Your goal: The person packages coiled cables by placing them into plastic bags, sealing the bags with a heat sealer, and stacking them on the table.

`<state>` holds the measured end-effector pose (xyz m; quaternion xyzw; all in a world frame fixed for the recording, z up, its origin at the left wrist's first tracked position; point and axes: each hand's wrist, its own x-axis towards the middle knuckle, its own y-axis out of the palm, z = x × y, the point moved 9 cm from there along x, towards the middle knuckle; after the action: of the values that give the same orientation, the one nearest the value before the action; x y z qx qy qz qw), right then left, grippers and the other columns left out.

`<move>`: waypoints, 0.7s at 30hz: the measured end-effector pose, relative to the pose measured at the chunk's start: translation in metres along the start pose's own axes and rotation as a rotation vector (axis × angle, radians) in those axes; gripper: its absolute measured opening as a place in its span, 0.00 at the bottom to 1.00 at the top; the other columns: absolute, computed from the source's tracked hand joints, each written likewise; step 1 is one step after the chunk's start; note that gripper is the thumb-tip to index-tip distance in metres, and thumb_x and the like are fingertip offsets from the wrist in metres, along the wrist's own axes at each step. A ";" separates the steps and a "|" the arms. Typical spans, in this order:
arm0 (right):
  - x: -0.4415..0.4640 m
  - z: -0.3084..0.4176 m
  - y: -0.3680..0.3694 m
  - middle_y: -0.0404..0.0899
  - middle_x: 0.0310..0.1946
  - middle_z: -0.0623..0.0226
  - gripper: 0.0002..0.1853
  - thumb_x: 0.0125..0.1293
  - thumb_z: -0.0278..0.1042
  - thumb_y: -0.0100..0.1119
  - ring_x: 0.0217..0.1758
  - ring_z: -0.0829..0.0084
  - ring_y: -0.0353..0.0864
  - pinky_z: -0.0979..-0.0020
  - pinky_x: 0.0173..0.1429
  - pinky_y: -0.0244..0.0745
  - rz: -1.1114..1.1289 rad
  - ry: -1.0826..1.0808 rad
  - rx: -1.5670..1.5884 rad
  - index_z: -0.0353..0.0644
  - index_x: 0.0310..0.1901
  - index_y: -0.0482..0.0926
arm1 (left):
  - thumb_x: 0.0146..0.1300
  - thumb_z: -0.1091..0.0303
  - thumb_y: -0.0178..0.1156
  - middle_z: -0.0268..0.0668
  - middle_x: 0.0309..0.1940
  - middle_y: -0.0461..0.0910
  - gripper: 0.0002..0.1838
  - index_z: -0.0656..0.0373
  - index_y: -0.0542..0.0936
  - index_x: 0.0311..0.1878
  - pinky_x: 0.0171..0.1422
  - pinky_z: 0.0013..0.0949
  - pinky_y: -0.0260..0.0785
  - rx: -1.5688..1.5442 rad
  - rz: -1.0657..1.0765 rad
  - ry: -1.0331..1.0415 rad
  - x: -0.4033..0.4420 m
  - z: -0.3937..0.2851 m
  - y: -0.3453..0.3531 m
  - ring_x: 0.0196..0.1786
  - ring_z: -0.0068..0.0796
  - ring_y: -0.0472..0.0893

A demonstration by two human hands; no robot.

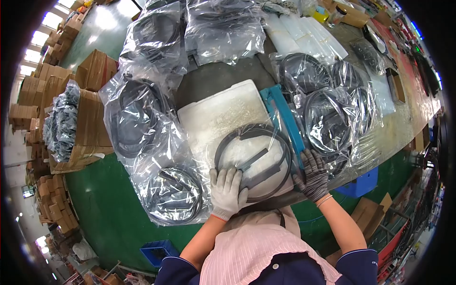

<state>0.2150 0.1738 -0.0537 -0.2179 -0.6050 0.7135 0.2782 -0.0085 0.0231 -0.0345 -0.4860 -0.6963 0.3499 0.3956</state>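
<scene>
My left hand (227,191), in a pale glove, lies with fingers stretched over the lower left edge of a clear plastic bag. Inside that bag is a coiled black cable (221,147) with thick dark ends across its middle. The bag rests on a white foam board (213,107). Along the board's right side runs a long teal bag sealer (282,116). At its near end is my right hand (313,175), in a grey striped glove, with fingers and thumb around the end of the bar; the palm side is hidden.
Bagged cable coils lie at left (137,116), at right (327,121) and along the back. Flat clear bags (306,35) are stacked at back right. An open carton (90,121) stands left of the table. Blue bins (159,252) sit below the near edge.
</scene>
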 end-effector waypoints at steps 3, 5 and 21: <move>-0.004 -0.002 0.006 0.60 0.76 0.58 0.43 0.61 0.56 0.59 0.80 0.54 0.57 0.49 0.81 0.47 -0.002 0.023 -0.008 0.45 0.75 0.62 | 0.49 0.59 0.67 0.51 0.59 0.74 0.35 0.64 0.73 0.61 0.72 0.67 0.53 -0.051 0.038 -0.033 -0.005 0.005 0.009 0.62 0.55 0.71; -0.004 0.000 0.006 0.61 0.75 0.57 0.42 0.61 0.53 0.61 0.79 0.52 0.58 0.48 0.79 0.50 -0.036 -0.006 -0.033 0.45 0.75 0.61 | 0.50 0.59 0.67 0.51 0.60 0.74 0.36 0.65 0.72 0.63 0.75 0.67 0.50 -0.063 0.034 -0.058 -0.010 0.011 0.007 0.63 0.57 0.70; -0.004 0.005 0.004 0.65 0.73 0.57 0.38 0.63 0.49 0.59 0.75 0.50 0.62 0.48 0.78 0.55 -0.080 -0.075 -0.012 0.45 0.73 0.65 | 0.49 0.60 0.68 0.51 0.60 0.73 0.37 0.66 0.71 0.63 0.75 0.66 0.50 -0.123 -0.028 -0.049 -0.011 0.014 -0.003 0.63 0.55 0.70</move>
<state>0.2145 0.1666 -0.0564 -0.1683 -0.6274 0.7060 0.2821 -0.0195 0.0101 -0.0407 -0.4908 -0.7328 0.3128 0.3526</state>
